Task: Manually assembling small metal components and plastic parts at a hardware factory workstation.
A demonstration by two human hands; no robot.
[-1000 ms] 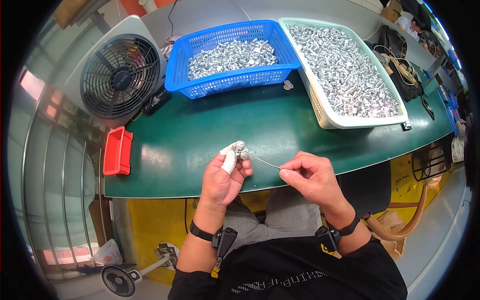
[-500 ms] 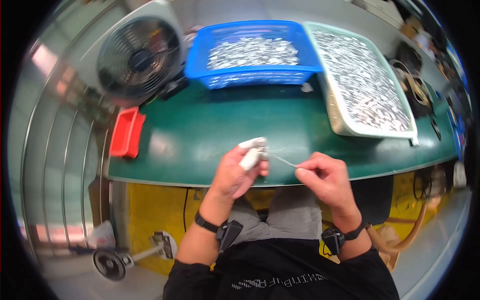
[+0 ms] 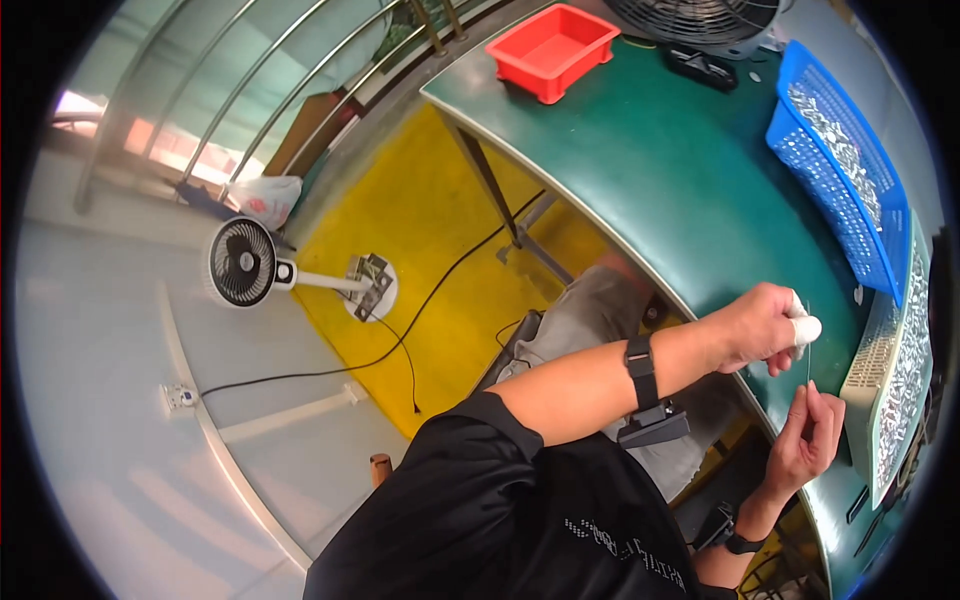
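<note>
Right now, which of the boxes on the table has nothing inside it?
The small red tray at the far end of the green table. Its inside is bare, while the blue basket and the pale basket both hold shiny metal parts.

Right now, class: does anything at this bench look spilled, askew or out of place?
Nothing stands out. The red tray and blue basket sit flat on the green table, parts inside. The left hand and right hand hold a thin wire between them.

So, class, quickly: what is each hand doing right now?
Left hand: closed, pinching the top of a thin wire with white-capped fingertips.
Right hand: closed, pinching the wire's lower end.
</note>
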